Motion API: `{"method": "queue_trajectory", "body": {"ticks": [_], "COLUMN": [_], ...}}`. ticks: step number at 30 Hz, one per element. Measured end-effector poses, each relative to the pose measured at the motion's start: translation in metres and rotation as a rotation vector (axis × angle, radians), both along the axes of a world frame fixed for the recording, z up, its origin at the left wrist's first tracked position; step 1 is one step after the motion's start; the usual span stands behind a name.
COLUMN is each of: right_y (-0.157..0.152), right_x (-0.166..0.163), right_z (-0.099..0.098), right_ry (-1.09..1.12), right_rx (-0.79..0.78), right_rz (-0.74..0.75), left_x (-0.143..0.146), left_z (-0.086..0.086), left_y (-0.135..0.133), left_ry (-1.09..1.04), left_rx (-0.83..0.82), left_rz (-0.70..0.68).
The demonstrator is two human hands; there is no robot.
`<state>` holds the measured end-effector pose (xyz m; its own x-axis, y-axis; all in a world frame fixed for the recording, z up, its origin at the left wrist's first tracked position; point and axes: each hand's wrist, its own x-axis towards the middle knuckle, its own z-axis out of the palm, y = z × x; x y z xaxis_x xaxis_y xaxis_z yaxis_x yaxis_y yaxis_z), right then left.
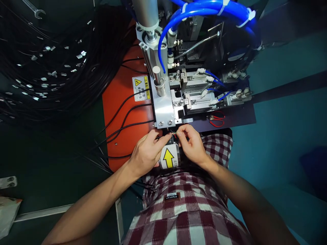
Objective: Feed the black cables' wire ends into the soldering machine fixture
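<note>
My left hand (147,152) and my right hand (192,143) meet just below the metal press head (163,109) of a small machine. Both pinch the end of a thin black cable (127,126) whose fine red and light wire tips (174,135) show between my fingertips. Right under my hands sits a grey cover with a yellow arrow label (169,157). Several more black cables trail left from the same spot across the orange plate (120,112).
A big bundle of black cables with metal ends (43,68) fills the left. Blue air hoses (204,10) loop over the machine's valves (199,92). Red-handled cutters (216,119) lie on the dark base to the right. A wrench (34,8) lies top left.
</note>
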<state>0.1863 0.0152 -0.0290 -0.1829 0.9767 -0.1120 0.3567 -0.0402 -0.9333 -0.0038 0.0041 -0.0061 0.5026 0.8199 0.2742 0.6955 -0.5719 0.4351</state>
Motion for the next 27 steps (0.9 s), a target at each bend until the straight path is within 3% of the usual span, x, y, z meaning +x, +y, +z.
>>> {"method": "queue_trajectory", "body": {"ticks": [27], "right_y": [-0.0016], "right_x": [-0.0031], "right_z": [0.0005], "right_ry": [0.049], "right_rx": [-0.084], "right_rz": [-0.032], "left_x": [0.0042], "left_z": [0.0053], "left_y": [0.0016], "left_ry": [0.021], "left_rx": [0.037], "left_rz": [-0.001]}}
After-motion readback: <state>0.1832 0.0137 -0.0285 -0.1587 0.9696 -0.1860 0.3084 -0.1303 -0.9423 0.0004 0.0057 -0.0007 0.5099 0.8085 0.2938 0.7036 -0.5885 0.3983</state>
